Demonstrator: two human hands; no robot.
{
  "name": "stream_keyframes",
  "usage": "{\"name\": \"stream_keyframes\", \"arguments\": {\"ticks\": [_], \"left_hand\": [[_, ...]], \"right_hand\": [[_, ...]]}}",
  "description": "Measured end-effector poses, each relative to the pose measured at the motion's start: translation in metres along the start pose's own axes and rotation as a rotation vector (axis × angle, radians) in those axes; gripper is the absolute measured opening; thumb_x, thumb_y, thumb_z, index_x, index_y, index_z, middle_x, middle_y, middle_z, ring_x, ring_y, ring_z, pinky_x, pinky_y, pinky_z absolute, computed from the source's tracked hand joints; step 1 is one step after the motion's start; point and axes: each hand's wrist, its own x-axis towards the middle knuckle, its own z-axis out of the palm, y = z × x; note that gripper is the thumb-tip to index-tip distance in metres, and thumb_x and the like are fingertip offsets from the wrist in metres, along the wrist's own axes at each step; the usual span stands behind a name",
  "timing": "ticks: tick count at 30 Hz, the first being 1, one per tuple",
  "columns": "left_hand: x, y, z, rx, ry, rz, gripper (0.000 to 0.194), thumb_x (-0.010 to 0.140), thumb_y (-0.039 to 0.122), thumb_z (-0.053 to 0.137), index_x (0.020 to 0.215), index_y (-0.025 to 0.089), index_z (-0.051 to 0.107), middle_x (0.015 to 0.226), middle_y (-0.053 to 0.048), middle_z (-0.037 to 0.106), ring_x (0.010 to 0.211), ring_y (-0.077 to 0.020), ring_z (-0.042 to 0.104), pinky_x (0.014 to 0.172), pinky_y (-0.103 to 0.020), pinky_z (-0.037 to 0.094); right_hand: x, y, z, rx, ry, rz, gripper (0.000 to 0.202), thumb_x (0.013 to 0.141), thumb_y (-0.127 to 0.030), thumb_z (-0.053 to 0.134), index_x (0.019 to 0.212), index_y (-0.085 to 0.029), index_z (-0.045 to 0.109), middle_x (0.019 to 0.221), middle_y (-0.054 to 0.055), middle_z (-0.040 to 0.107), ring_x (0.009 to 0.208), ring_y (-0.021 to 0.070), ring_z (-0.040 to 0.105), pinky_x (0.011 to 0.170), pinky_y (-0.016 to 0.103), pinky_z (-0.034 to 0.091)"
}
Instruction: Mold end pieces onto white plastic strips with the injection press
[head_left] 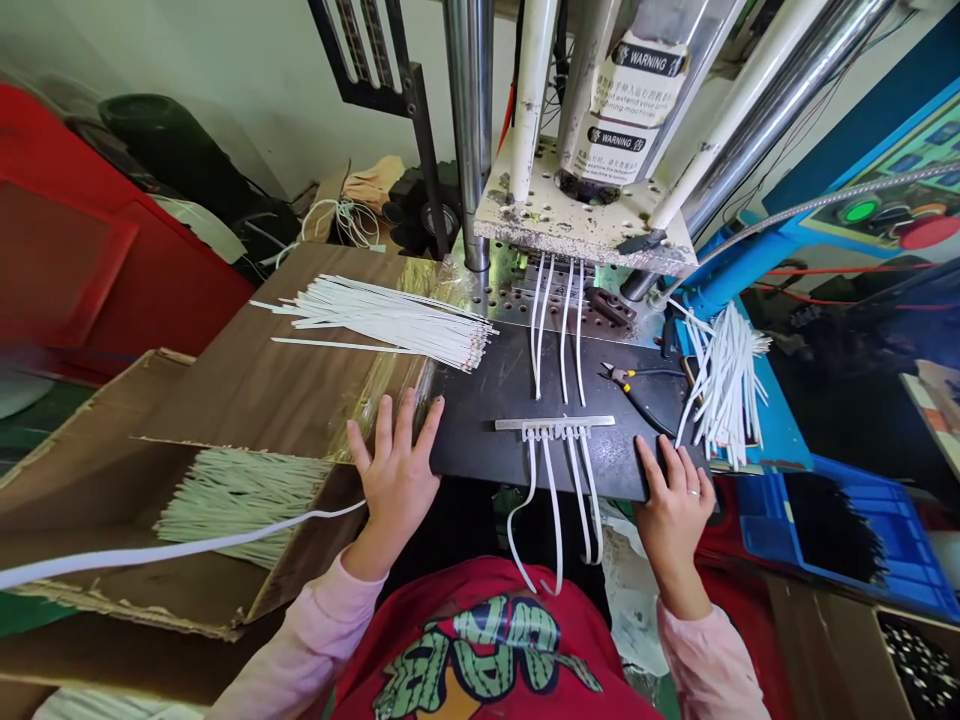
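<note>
My left hand [397, 475] lies with fingers spread at the front edge of the work surface, where the brown board [240, 370] meets the black plate [480, 420]. My right hand [675, 510] rests on the plate's front right corner, fingers stretched out and holding nothing. Between them, a metal bar [555, 424] lies on the plate with several white strips [556, 510] hanging from it over the edge. More white strips [564, 335] reach out from under the press head [585, 220]. Nippers [637, 385] with black and yellow handles lie beyond my right hand.
A bundle of white strips [390, 315] lies on the board; another bundle [727, 370] is at the right. A cardboard box [105, 430] holds more strips below left. A blue crate [772, 520] stands lower right. Steel columns [469, 130] flank the press. A control panel [885, 200] is upper right.
</note>
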Motion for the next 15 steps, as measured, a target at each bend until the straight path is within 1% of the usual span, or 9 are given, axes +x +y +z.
{"name": "stream_keyframes", "arguments": {"ticks": [6, 9, 11, 13, 15], "left_hand": [[0.002, 0.002, -0.002, 0.029, -0.010, 0.009, 0.097, 0.070, 0.006, 0.067, 0.156, 0.032, 0.032, 0.166, -0.008, 0.023, 0.155, -0.0364, 0.014, 0.122, -0.064, -0.004], [0.000, 0.000, -0.006, 0.061, -0.027, 0.030, 0.099, 0.071, 0.008, 0.072, 0.158, 0.030, 0.029, 0.166, -0.011, 0.022, 0.154, -0.0374, 0.014, 0.120, -0.067, -0.005], [-0.002, -0.002, -0.010, 0.050, -0.044, 0.066, 0.100, 0.073, 0.017, 0.077, 0.159, 0.027, 0.025, 0.167, -0.015, 0.018, 0.154, -0.0406, 0.012, 0.117, -0.072, -0.003], [-0.004, 0.000, -0.014, -0.005, -0.065, 0.122, 0.099, 0.077, 0.032, 0.078, 0.159, 0.025, 0.023, 0.166, -0.019, 0.017, 0.153, -0.0438, 0.013, 0.115, -0.075, 0.002], [-0.001, 0.009, -0.015, -0.089, -0.078, 0.204, 0.090, 0.085, 0.041, 0.072, 0.159, 0.025, 0.024, 0.164, -0.020, 0.025, 0.150, -0.0421, 0.023, 0.116, -0.072, 0.007]], "right_hand": [[0.000, -0.006, -0.003, 0.017, -0.021, 0.009, 0.071, 0.081, -0.007, 0.053, 0.148, -0.029, 0.050, 0.155, 0.008, 0.046, 0.143, 0.0293, 0.039, 0.116, 0.050, 0.025], [-0.001, -0.003, -0.007, 0.044, -0.059, 0.009, 0.072, 0.082, -0.011, 0.056, 0.150, -0.030, 0.046, 0.156, 0.009, 0.043, 0.144, 0.0312, 0.037, 0.116, 0.053, 0.025], [0.000, 0.007, -0.013, 0.096, -0.125, -0.027, 0.072, 0.082, -0.016, 0.059, 0.151, -0.030, 0.044, 0.159, 0.011, 0.038, 0.145, 0.0345, 0.034, 0.115, 0.058, 0.026], [0.003, 0.018, -0.025, 0.206, -0.221, -0.111, 0.070, 0.083, -0.020, 0.060, 0.150, -0.032, 0.044, 0.160, 0.010, 0.034, 0.148, 0.0374, 0.029, 0.113, 0.061, 0.029], [0.011, 0.022, -0.042, 0.376, -0.309, -0.205, 0.065, 0.087, -0.022, 0.055, 0.150, -0.033, 0.043, 0.160, 0.009, 0.033, 0.150, 0.0357, 0.025, 0.113, 0.059, 0.033]]}}
